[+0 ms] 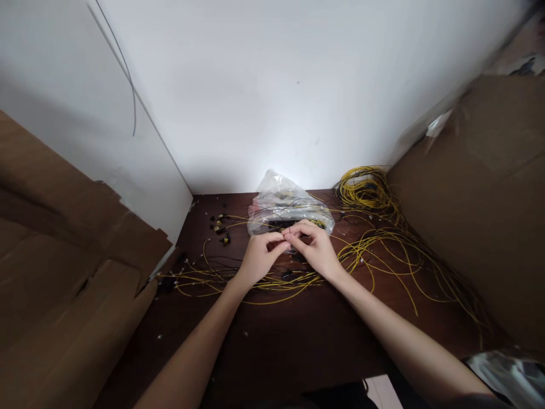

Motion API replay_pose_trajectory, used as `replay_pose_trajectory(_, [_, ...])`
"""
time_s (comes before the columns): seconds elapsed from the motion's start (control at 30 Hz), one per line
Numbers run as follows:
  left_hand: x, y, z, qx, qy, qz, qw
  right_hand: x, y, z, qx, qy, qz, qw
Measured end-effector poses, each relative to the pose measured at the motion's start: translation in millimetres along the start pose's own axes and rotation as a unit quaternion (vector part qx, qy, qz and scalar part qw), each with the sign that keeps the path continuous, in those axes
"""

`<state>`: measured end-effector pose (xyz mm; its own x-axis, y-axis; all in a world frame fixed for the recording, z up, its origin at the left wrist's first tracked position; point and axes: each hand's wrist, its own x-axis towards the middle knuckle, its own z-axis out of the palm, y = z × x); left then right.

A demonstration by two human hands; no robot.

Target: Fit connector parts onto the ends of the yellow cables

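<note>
My left hand [263, 257] and my right hand [314, 245] meet fingertip to fingertip over the middle of the table. Both are closed in a pinch. What they pinch is very small and mostly hidden by the fingers; thin dark wires show close by. Just behind the fingers lies a clear plastic bag [281, 196] with dark and yellow pieces at its opening. Long yellow wires [298, 281] run across the table beneath my hands and wrists. Small black and yellow parts [225, 240] sit left of the bag, some joined to wires.
A coil of yellow wire [361, 190] rests at the back right. Brown cardboard [481, 216] stands along the right, and more cardboard [63, 238] along the left. A white wall [272, 102] closes off the back of the dark brown table [289, 335].
</note>
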<state>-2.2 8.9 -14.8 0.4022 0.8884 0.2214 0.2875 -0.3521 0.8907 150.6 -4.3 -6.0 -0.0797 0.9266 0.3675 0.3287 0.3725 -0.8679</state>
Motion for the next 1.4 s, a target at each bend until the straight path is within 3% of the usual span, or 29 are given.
replay_pose_trajectory(0.17, [0.1, 2.7, -2.9, 0.035, -0.001, 0.010, 0.999, 1.9, 1.1, -4.4, 0.021, 0.001, 0.011, 1.000])
replay_pose_trajectory(0.27, [-0.1, 4.6, -4.2, 0.058, -0.003, 0.015, 0.998, 4.2, -1.0, -6.5, 0.061, 0.000, 0.062, 0.996])
replay_pose_trajectory(0.5, [1.0, 5.8, -4.2, 0.048, -0.001, 0.017, 0.999, 8.3, -3.2, -5.3, 0.257, 0.016, 0.202, 0.945])
replay_pose_trajectory(0.97, [2.2, -0.2, -2.1, -0.056, 0.018, -0.015, 0.998, 9.4, 2.2, -13.4, 0.293, 0.066, 0.184, 0.936])
replay_pose_trajectory(1.2, [1.3, 1.9, -1.7, -0.045, 0.025, -0.043, 0.998, 9.5, -2.4, -10.8, 0.236, 0.002, 0.179, 0.955])
replay_pose_trajectory(1.4, [1.2, 1.5, -1.7, -0.042, 0.015, -0.030, 0.999, 8.3, -4.4, -10.0, 0.173, -0.042, 0.150, 0.973])
